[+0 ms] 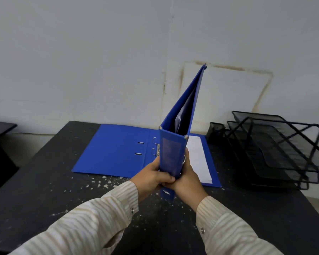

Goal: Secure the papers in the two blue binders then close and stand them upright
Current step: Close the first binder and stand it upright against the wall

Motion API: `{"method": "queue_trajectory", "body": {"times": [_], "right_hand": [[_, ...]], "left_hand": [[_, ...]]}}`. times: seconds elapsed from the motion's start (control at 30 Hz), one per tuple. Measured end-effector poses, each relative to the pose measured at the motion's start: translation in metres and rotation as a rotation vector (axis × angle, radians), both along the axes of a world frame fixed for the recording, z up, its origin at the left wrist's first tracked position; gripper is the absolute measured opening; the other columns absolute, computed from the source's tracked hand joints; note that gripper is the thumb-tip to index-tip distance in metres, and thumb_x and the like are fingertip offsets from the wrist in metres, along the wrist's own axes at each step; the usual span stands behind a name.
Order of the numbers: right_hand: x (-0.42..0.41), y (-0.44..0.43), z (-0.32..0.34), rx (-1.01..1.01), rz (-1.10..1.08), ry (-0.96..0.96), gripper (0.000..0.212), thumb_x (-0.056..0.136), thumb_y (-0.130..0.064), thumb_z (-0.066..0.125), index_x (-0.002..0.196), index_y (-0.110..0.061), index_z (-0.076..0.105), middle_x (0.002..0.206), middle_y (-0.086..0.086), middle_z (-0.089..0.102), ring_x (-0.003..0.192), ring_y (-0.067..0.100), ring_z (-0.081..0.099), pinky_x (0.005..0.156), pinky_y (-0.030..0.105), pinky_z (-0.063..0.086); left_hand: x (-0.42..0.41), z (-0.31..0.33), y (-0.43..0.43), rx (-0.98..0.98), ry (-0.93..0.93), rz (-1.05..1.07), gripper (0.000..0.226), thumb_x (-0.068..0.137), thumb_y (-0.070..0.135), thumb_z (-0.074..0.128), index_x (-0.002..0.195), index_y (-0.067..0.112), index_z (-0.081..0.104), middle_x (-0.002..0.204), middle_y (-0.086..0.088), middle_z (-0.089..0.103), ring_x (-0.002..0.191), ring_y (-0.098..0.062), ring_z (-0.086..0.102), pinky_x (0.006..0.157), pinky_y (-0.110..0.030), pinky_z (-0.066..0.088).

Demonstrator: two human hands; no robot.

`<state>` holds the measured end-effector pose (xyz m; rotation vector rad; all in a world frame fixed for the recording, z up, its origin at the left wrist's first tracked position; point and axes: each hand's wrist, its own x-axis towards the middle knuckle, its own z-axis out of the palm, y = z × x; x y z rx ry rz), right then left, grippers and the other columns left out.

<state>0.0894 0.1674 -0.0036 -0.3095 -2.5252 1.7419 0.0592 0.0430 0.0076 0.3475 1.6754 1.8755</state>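
Observation:
A closed blue binder (pixel 171 151) is held above the black table (pixel 44 190), spine toward me, its covers reaching up and away with papers visible between them. My left hand (pixel 151 176) grips the spine's left side and my right hand (pixel 187 178) grips its right side near the lower end. Behind it a second blue binder (pixel 114 148) lies open flat on the table, its metal rings (pixel 155 149) standing up at the middle. White papers (pixel 199 159) lie on its right half, partly hidden by the held binder.
A black wire-mesh stacked paper tray (pixel 276 150) sits at the right rear of the table against the pale wall. The table surface is speckled with white flecks near the front. Another dark surface (pixel 0 127) shows at the far left.

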Motion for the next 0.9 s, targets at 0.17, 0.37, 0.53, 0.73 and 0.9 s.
{"method": "queue_trajectory", "body": {"times": [0.17,0.37,0.53,0.73,0.9], "right_hand": [[-0.046,-0.053,0.000,-0.006,0.112,-0.003,0.096,0.066,-0.031,0.073,0.143,-0.036,0.016,0.103,-0.007,0.064,0.081,-0.001,0.065,0.063,0.018,0.055],[-0.099,-0.135,0.001,0.074,0.256,0.020,0.096,0.061,-0.026,0.077,0.138,-0.040,0.021,0.104,-0.013,0.063,0.088,0.003,0.063,0.073,0.028,0.057],[-0.144,-0.209,0.009,0.055,0.367,0.055,0.084,0.074,-0.017,0.075,0.137,-0.040,0.026,0.109,-0.012,0.062,0.086,-0.004,0.062,0.067,0.012,0.049],[-0.197,-0.290,0.003,0.021,0.424,0.012,0.085,0.074,-0.018,0.070,0.142,-0.035,0.022,0.097,-0.009,0.065,0.083,0.003,0.064,0.061,0.013,0.052],[-0.226,-0.330,-0.009,-0.001,0.405,-0.018,0.093,0.071,-0.013,0.071,0.143,-0.039,0.019,0.099,-0.010,0.066,0.086,0.004,0.064,0.065,0.016,0.054]], "left_hand": [[-0.025,0.004,-0.058,0.009,0.010,0.129,0.054,0.065,0.003,0.063,0.113,0.029,0.060,0.106,-0.015,0.066,0.094,-0.028,0.059,0.092,-0.053,0.048],[-0.065,0.005,-0.142,0.006,0.004,0.278,0.056,0.063,0.004,0.063,0.111,0.033,0.061,0.112,-0.020,0.065,0.094,-0.029,0.061,0.086,-0.051,0.051],[-0.107,0.002,-0.218,-0.002,-0.012,0.370,0.062,0.063,0.003,0.063,0.113,0.040,0.060,0.104,-0.006,0.070,0.096,-0.028,0.062,0.092,-0.055,0.048],[-0.154,-0.007,-0.294,-0.014,-0.006,0.403,0.062,0.063,0.003,0.060,0.117,0.033,0.057,0.088,0.004,0.073,0.076,-0.011,0.068,0.071,-0.031,0.055],[-0.185,-0.018,-0.331,-0.039,0.008,0.397,0.058,0.076,-0.008,0.055,0.118,0.032,0.054,0.079,0.008,0.071,0.069,-0.005,0.065,0.066,-0.026,0.053]]}}
